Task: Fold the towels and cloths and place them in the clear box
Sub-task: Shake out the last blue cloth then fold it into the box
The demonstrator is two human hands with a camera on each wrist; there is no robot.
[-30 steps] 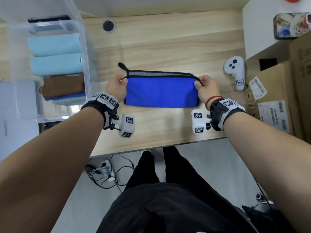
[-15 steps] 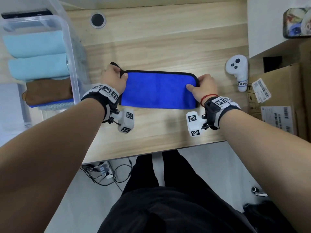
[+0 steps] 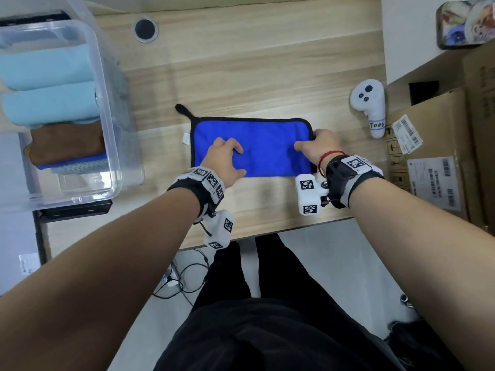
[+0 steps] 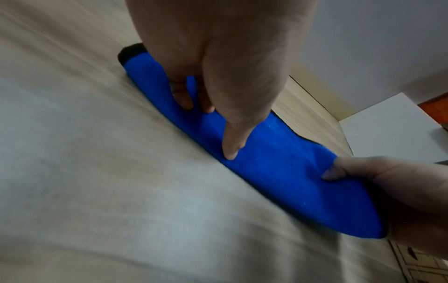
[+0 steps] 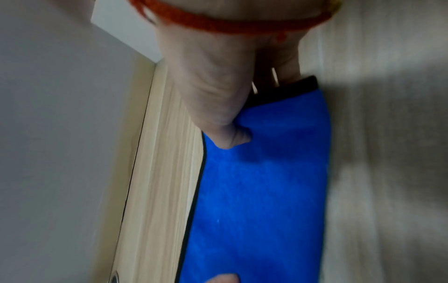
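A blue cloth point(image 3: 265, 148) with black trim lies folded into a long strip on the wooden table point(image 3: 267, 76). My left hand point(image 3: 227, 156) rests on its left half. In the left wrist view the thumb and fingertips press down on the blue cloth point(image 4: 290, 172). My right hand point(image 3: 313, 143) pinches the cloth's right end, thumb on top and fingers round the edge. The clear box point(image 3: 107, 108) stands at the left. It holds two light blue towels point(image 3: 48, 87), a brown cloth point(image 3: 67, 143) and a blue one beneath.
A white controller point(image 3: 371, 108) lies right of the cloth. Cardboard boxes point(image 3: 434, 170) and a white cabinet point(image 3: 407, 36) close off the right side. A round cable hole point(image 3: 145, 29) is at the back. The table's front edge runs just behind my wrists.
The cloth's top layer has been laid flat over the far edge. My left hand has let go of the left corner and slid right onto the cloth. My right hand stays at the right end.
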